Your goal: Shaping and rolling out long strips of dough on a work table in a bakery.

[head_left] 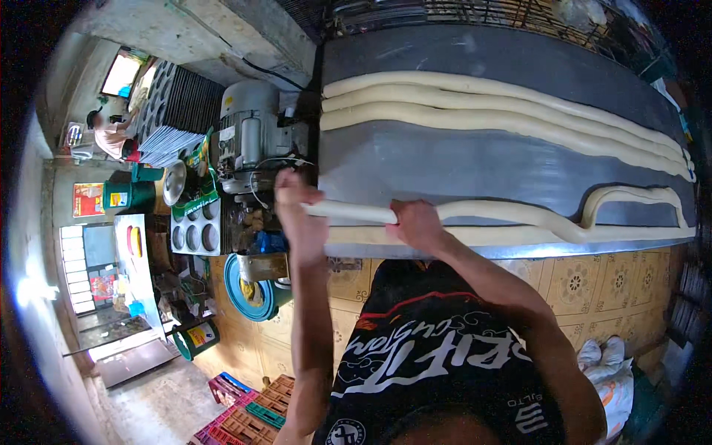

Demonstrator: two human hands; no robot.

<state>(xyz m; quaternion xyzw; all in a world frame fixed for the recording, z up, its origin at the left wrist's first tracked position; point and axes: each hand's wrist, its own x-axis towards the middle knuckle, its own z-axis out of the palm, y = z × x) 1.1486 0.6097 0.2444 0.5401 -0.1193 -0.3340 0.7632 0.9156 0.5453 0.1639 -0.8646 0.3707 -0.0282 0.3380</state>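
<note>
Dough rope [352,212] along worktop [445,159]: right hand [415,222] closed round it, seemingly for steadying; left hand [297,200] blurred, grip I cannot tell.

Large slanted white lettering [437,360] is legible on the black shirt [445,304]; the red wall poster's [88,199] print is too small.

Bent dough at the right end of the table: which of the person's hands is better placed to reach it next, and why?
Probably the right hand: it is nearer the bent dough, gripping a dough rope. The left hand, blurred, is farther off, near the motor.
</note>
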